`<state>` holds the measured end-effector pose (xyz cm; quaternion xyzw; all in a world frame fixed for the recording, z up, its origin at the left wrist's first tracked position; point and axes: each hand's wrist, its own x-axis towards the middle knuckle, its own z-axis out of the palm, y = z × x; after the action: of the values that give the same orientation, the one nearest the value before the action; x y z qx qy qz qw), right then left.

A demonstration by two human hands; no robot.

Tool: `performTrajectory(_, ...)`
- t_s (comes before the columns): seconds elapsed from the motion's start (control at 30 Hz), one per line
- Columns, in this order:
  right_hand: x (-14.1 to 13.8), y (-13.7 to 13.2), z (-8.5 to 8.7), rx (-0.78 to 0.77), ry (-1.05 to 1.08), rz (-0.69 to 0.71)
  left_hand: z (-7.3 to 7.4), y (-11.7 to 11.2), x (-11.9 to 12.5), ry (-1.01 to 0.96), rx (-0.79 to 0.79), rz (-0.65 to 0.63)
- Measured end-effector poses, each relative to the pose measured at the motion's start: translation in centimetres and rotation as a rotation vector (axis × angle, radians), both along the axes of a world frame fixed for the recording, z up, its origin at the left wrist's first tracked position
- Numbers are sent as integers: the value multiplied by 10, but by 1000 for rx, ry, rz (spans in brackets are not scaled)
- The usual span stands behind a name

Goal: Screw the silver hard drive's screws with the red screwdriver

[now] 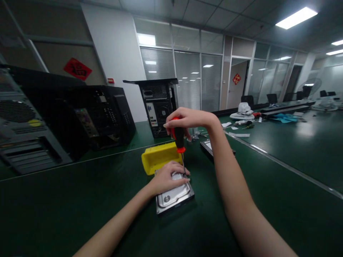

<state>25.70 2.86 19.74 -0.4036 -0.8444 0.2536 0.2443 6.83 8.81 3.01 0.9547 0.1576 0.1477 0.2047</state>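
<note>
A silver hard disk drive (175,196) lies flat on the green table in front of me. My left hand (170,176) rests across its far part, thumb and fingers gripping it on either side of the screwdriver's tip. Above it, my right hand (183,121) is wrapped round the handle of a red and black screwdriver (180,141). The screwdriver stands nearly upright, its shaft meeting the drive's top between my left thumb and fingers. Whether the tip sits in a screw is too small to tell. Just behind the drive is a yellow plastic bin (154,159), lying with its opening towards me.
Another hard drive (207,147) lies beyond my right forearm. Black computer cases (160,110) stand at the back and left, one with its side open (99,114). Farther right are a white fan-like object (242,111), tools and blue cloth (288,117). A metal strip (284,162) crosses the table.
</note>
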Motion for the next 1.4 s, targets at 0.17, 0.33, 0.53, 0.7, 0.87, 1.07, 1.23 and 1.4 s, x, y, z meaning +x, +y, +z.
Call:
performTrajectory(0.17,-2,1,-1,3,6,6,0,-1,0,-4,7,-4)
performTrajectory(0.33,-5,-1,-2,7,20,1,-3,-1,-1,-5,9,10)
performTrajectory(0.53,-6,-2,-3,14,32,-21,-5,0,-1,-21,8,-14)
performTrajectory(0.7,-8,-1,-4,20,36,-41,-5,0,-1,-19,7,-13)
performTrajectory(0.87,-8,0,-4,18,33,-40,-3,-3,-2,-20,7,-8)
performTrajectory(1.07,-8,0,-4,8,26,-45,-3,-4,-2,-16,-3,-7)
performTrajectory(1.23,-8,1,-6,3,23,-60,-3,-4,-1,-31,-5,-19)
performTrajectory(1.4,-7,2,-7,3,18,-76,-3,-6,-1,-36,-8,-23)
